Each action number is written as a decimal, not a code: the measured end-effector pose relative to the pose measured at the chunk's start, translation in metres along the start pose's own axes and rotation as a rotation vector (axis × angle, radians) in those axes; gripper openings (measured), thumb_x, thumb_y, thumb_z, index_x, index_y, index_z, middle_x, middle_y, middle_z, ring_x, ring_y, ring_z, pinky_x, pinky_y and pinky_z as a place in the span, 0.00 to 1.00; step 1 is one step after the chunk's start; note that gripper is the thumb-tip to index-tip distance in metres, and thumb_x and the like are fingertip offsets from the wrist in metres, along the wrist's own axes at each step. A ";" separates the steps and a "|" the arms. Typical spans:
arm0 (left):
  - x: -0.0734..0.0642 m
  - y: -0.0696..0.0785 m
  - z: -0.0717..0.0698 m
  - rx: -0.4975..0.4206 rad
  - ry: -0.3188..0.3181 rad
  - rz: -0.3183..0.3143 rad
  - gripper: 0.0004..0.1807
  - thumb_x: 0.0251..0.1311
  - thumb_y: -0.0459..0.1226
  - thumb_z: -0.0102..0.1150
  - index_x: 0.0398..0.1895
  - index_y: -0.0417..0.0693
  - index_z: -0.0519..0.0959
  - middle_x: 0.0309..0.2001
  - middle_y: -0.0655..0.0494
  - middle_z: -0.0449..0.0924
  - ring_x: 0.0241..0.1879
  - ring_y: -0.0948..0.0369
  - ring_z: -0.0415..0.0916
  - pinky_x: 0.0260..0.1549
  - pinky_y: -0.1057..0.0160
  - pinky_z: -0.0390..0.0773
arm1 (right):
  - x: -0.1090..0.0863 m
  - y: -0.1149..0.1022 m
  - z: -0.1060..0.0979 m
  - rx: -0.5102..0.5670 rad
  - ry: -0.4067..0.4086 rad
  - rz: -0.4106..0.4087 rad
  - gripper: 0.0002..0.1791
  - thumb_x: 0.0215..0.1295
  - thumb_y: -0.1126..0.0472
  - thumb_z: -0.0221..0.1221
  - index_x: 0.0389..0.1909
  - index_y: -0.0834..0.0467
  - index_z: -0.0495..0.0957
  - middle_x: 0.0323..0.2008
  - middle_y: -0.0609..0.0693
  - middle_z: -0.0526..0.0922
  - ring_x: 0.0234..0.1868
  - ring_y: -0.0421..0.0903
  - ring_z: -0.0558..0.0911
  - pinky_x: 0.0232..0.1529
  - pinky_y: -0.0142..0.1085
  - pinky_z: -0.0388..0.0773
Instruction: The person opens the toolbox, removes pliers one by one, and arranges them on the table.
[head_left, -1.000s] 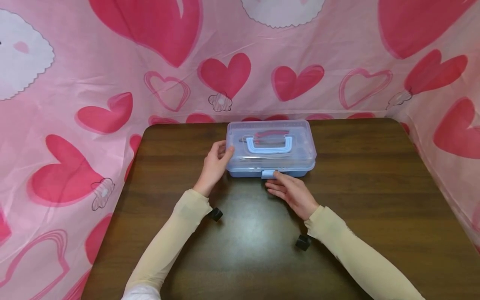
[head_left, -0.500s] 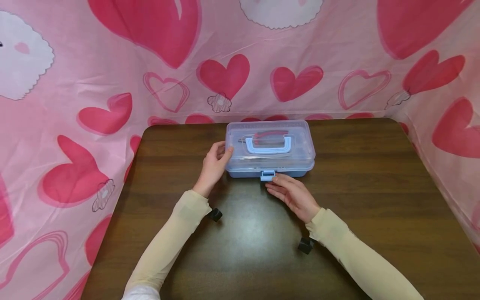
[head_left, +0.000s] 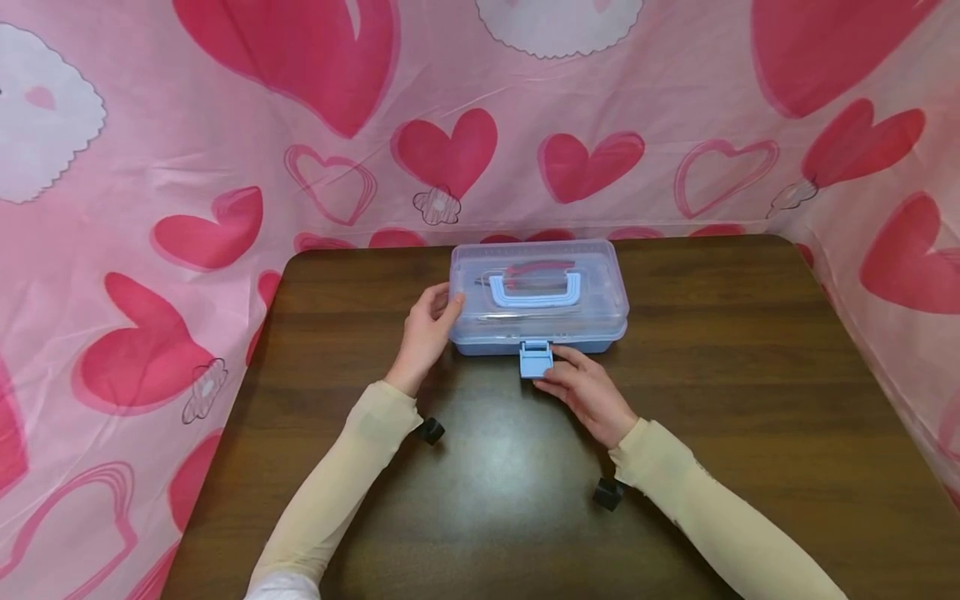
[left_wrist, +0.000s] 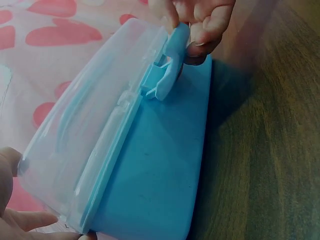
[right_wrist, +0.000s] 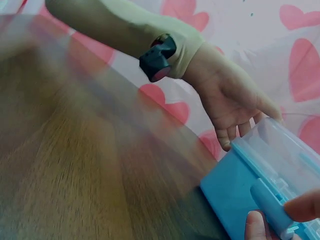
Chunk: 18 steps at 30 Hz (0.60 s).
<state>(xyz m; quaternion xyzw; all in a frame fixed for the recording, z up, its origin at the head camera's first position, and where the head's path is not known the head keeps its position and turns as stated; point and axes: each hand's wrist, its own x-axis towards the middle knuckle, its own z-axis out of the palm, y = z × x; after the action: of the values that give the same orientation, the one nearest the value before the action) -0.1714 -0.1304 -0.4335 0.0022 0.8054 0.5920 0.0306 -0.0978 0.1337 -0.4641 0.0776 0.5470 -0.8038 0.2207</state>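
The clear-lidded blue case (head_left: 495, 347) sits flat near the far edge of the tabletop (head_left: 487, 500), its front toward me. My right grip (head_left: 588, 392) pinches the pale blue latch (head_left: 536, 363) at the middle of the front, thumb against fingers, and the flap stands out from the face. My left grip (head_left: 429, 325) holds the left end of the case, thumb and fingers bent about it, touching the lid (head_left: 600, 292), which lies down on the base.

To my mind, the step in hand is working this latch. Doing it well calls for a light, even pull at the flap's middle, without twisting, since its plastic tabs look thin. The left end should be braced firmly enough that the case cannot slide or tip, as I judge the red-handled tool (head_left: 542, 267) inside could shift.
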 end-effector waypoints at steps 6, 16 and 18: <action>-0.002 -0.002 -0.001 -0.010 -0.003 0.007 0.30 0.76 0.50 0.58 0.73 0.43 0.70 0.69 0.43 0.75 0.67 0.49 0.74 0.68 0.48 0.74 | 0.001 0.004 -0.001 -0.055 -0.001 0.002 0.34 0.74 0.73 0.53 0.77 0.70 0.52 0.54 0.59 0.77 0.48 0.43 0.82 0.57 0.36 0.83; -0.015 -0.005 -0.005 -0.020 0.000 0.009 0.32 0.74 0.51 0.59 0.73 0.43 0.70 0.69 0.42 0.75 0.68 0.48 0.74 0.69 0.47 0.73 | -0.002 0.010 -0.009 -0.117 -0.044 0.047 0.29 0.75 0.73 0.54 0.73 0.75 0.58 0.50 0.55 0.81 0.47 0.43 0.84 0.58 0.40 0.83; -0.017 -0.005 -0.006 -0.018 -0.005 0.008 0.32 0.74 0.52 0.59 0.73 0.43 0.70 0.69 0.42 0.75 0.67 0.48 0.74 0.68 0.47 0.73 | -0.003 0.011 -0.011 -0.149 -0.067 0.053 0.28 0.75 0.73 0.55 0.71 0.77 0.61 0.50 0.54 0.83 0.47 0.43 0.85 0.58 0.40 0.83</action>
<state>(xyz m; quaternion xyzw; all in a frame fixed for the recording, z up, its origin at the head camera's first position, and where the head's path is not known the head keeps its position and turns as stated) -0.1541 -0.1385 -0.4361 0.0066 0.7998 0.5994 0.0301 -0.0921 0.1412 -0.4765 0.0484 0.5953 -0.7569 0.2651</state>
